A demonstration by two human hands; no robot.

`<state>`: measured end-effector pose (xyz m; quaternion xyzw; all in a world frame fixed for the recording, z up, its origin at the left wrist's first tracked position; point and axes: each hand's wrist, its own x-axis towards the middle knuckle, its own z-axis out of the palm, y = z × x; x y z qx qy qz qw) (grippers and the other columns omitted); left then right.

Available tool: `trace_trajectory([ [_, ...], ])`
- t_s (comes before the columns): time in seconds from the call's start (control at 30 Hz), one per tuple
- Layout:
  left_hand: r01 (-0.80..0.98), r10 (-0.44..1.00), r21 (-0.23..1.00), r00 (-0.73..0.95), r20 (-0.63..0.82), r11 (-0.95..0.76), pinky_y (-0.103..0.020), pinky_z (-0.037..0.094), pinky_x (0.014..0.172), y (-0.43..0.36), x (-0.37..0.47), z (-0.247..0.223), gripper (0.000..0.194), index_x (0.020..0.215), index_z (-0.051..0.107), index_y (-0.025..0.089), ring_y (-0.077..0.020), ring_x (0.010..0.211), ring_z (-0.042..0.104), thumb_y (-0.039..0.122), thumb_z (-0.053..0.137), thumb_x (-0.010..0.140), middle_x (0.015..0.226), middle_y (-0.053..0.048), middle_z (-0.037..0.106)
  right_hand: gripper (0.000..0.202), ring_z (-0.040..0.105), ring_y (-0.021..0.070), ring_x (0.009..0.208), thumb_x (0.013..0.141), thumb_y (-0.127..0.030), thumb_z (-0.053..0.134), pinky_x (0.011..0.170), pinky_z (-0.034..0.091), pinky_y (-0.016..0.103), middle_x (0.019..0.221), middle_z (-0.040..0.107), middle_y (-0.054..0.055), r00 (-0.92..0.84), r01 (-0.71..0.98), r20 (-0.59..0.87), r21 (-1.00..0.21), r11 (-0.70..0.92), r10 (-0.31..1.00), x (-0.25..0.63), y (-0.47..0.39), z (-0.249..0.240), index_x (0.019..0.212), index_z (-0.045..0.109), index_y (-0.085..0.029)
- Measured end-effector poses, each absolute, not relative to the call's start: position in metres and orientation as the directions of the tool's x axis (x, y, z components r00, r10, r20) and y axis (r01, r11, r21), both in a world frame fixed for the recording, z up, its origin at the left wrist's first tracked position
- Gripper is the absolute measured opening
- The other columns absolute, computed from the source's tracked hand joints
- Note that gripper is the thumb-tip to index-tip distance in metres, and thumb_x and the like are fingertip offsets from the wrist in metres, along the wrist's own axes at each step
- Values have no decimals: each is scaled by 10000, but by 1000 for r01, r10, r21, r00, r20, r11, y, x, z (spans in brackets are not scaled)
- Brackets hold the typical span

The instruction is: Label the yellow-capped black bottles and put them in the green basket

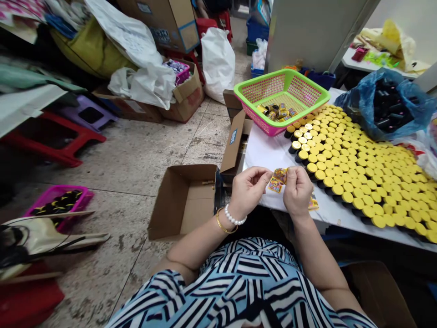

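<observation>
Both hands meet over the white table's front left corner, with a small yellow printed label between them. My left hand, with a pearl bracelet and a gold bangle at the wrist, is closed in a pinch at the label's left edge. My right hand is closed on its right side, and the label looks bent or folded. Partly hidden beside my right hand, another yellow printed piece lies on the table. To the right stand many black cylinders with yellow caps, packed in rows.
A green and pink basket holding small printed rolls or cylinders stands at the table's back left. Behind the rows sits a blue plastic bag of black cylinders. An open cardboard box is on the floor to the left of the table.
</observation>
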<state>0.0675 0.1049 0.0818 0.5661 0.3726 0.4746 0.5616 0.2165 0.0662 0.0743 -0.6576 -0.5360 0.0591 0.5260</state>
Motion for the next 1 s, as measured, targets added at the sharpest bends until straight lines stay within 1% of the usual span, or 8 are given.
trace_trajectory([
  [0.17, -118, 966, 990, 241, 98, -71, -225, 432, 531, 105, 64, 79, 286, 935, 780, 151, -101, 594, 537, 427, 772, 859, 769, -47, 693, 331, 524, 168, 731, 1059, -379, 453, 694, 406, 316, 754, 541, 1, 429, 586, 458, -797, 146, 778, 211, 66, 70, 773, 525, -228],
  [0.3, -183, 955, 982, 295, 4, 53, -227, 385, 509, 108, 65, 77, 286, 888, 762, 154, -82, 535, 466, 426, 809, 815, 660, -3, 624, 313, 526, 164, 725, 1058, -346, 460, 705, 407, 319, 756, 536, -4, 415, 587, 482, -790, 178, 772, 207, 65, 71, 776, 528, -229],
  [0.37, -197, 952, 978, 306, -11, 75, -231, 394, 521, 109, 64, 76, 295, 838, 753, 154, -84, 537, 469, 436, 827, 793, 638, 4, 606, 305, 536, 168, 737, 1058, -332, 460, 721, 416, 325, 763, 547, 0, 398, 613, 503, -768, 185, 768, 206, 65, 72, 780, 532, -231],
  [0.53, -111, 962, 977, 187, 198, -180, -267, 504, 688, 112, 59, 74, 216, 766, 777, 169, -148, 757, 617, 366, 863, 764, 809, -48, 685, 256, 566, 182, 769, 1051, -294, 483, 735, 430, 336, 782, 606, 21, 300, 726, 578, -655, 212, 759, 202, 64, 67, 819, 569, -233],
  [0.67, -5, 949, 952, 78, 305, -305, -263, 486, 660, 111, 57, 71, 154, 786, 798, 192, -145, 753, 609, 338, 849, 793, 812, -41, 666, 211, 566, 185, 760, 1040, -257, 514, 730, 431, 337, 772, 625, 29, 279, 798, 638, -570, 196, 718, 198, 65, 60, 847, 594, -231],
  [0.8, 27, 939, 940, 51, 339, -341, -276, 494, 673, 106, 58, 66, 140, 802, 797, 195, -151, 752, 623, 330, 820, 828, 823, -50, 692, 211, 555, 193, 723, 1028, -272, 534, 695, 411, 345, 740, 617, 40, 279, 863, 665, -490, 123, 693, 192, 67, 51, 832, 603, -233],
  [0.9, -14, 944, 953, 129, 303, -304, -266, 477, 633, 109, 56, 61, 168, 837, 800, 186, -131, 696, 591, 347, 836, 808, 854, -57, 708, 198, 589, 196, 754, 1031, -272, 519, 709, 433, 341, 790, 652, 53, 254, 838, 641, -519, 166, 724, 190, 69, 50, 873, 630, -229],
  [1.0, -69, 951, 960, 130, 279, -272, -256, 475, 631, 116, 51, 58, 196, 847, 804, 184, -125, 701, 587, 356, 862, 772, 877, -57, 700, 195, 613, 189, 771, 1036, -261, 518, 720, 453, 327, 815, 674, 48, 197, 794, 611, -558, 241, 767, 193, 70, 58, 898, 650, -223],
])
